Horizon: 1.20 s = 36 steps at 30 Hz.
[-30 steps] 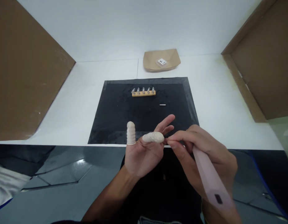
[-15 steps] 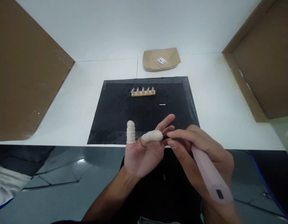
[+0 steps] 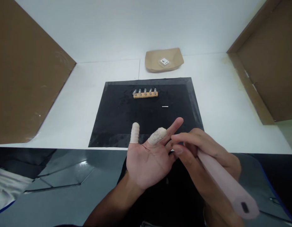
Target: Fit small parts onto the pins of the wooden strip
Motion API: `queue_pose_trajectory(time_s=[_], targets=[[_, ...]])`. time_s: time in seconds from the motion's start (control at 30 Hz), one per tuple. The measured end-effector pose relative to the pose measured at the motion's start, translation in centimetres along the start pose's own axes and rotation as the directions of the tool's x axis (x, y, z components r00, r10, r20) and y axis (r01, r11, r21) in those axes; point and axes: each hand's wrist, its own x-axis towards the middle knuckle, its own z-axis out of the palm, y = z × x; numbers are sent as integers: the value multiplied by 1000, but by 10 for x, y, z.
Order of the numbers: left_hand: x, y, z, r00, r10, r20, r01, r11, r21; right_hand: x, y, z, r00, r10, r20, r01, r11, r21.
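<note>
White tabletop [image 3: 221, 94] with a white wall [image 3: 150, 25] behind; brown left panel [image 3: 25, 78] and brown right panel [image 3: 273, 63] flank it. Black mat [image 3: 117, 123] lies mid-table. Right hand [image 3: 214, 148] is over the mat's near right corner, fingers curled round a pale pink handle [image 3: 224, 181]; the handle slants down across the palm side, its slotted butt nearest the body, upper end hidden in the grip. Right thumb and index tips stand slightly apart, just beside the left fingers; cannot tell whether they touch or pinch anything. Left hand [image 3: 148, 162] is palm up at the mat's near edge, spread wide, holding nothing; it blocks the view of part of the mat, and the right fingertips partly cover its lower fingers. Kraft paper tray [image 3: 152, 64] sits beyond the mat, well apart from both hands, with a small clear labelled case [image 3: 164, 62] inside. Wooden strip [image 3: 146, 94] on the mat's far half carries a row of five clear-tipped pieces [image 3: 145, 90], some tilted. Ribbed thumb cot [image 3: 135, 132] and index-finger cot [image 3: 157, 136] are on the left hand, the latter nearer the right fingertips. Thin metal pin [image 3: 165, 106] lies flat on the mat beyond the fingers.
</note>
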Motion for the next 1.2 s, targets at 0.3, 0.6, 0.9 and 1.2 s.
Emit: queue_pose_trajectory(time_s=[0.3, 0.6, 0.9, 1.2], targets=[[4, 2, -3, 995, 74, 70, -82, 990, 112, 0, 5, -1, 998, -55, -36, 55, 998, 20], [18, 15, 10, 970, 210, 123, -238, 924, 300, -3, 9, -3, 989, -131, -68, 130, 991, -20], [31, 20, 25, 946, 237, 221, -307, 875, 375, -8, 20, -1, 992, -81, -95, 84, 996, 22], [33, 17, 21, 929, 271, 253, -367, 764, 531, -10, 20, -4, 990, -92, -109, 95, 995, 26]])
